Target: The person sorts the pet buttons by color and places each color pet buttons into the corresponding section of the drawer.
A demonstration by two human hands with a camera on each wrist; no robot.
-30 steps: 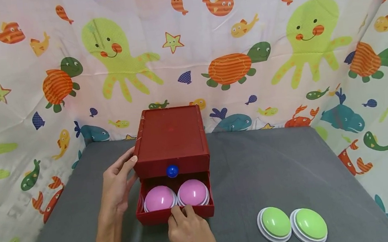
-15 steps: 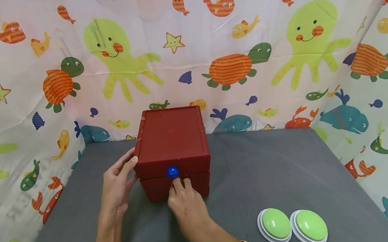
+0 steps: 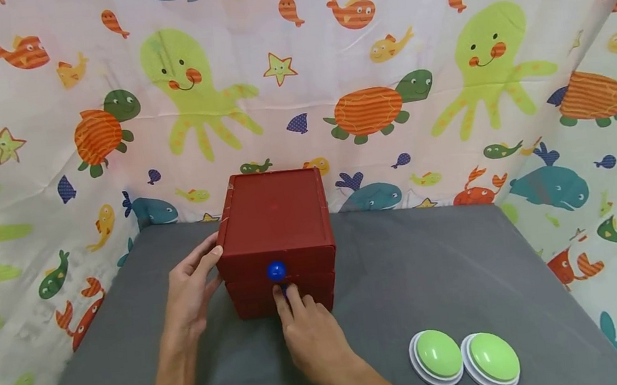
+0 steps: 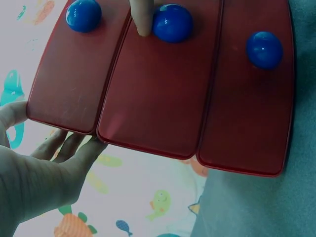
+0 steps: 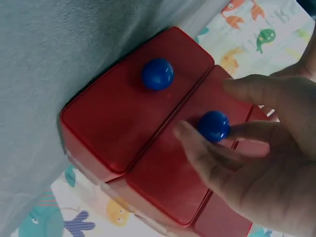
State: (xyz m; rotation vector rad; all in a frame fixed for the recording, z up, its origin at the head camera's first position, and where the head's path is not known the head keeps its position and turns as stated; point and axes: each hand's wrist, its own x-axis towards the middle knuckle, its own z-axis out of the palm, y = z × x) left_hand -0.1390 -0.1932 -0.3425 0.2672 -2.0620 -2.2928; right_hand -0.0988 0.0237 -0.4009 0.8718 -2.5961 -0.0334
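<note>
A red drawer box (image 3: 274, 215) with three stacked drawers stands closed on the grey table. My left hand (image 3: 192, 292) rests against its left side, thumb at the front corner and fingers along the side. My right hand (image 3: 312, 330) is at the middle drawer's front, its index and middle fingers extended to either side of the blue middle knob (image 5: 213, 126). Its thumb stands apart from the knob in the right wrist view. Above it shows the top knob (image 3: 276, 271); the bottom knob (image 4: 264, 50) appears in the left wrist view. The drawers' contents are hidden.
Two green domed buttons with white bases, a left button (image 3: 438, 354) and a right button (image 3: 492, 360), lie side by side at the front right of the grey table (image 3: 406, 257). A sea-animal printed curtain (image 3: 291, 31) hangs behind and at both sides.
The middle drawer, open a second ago with two pink domed buttons inside, has been pushed in by my right hand. That hand moved forward with it. My left hand stays at the box's side.
</note>
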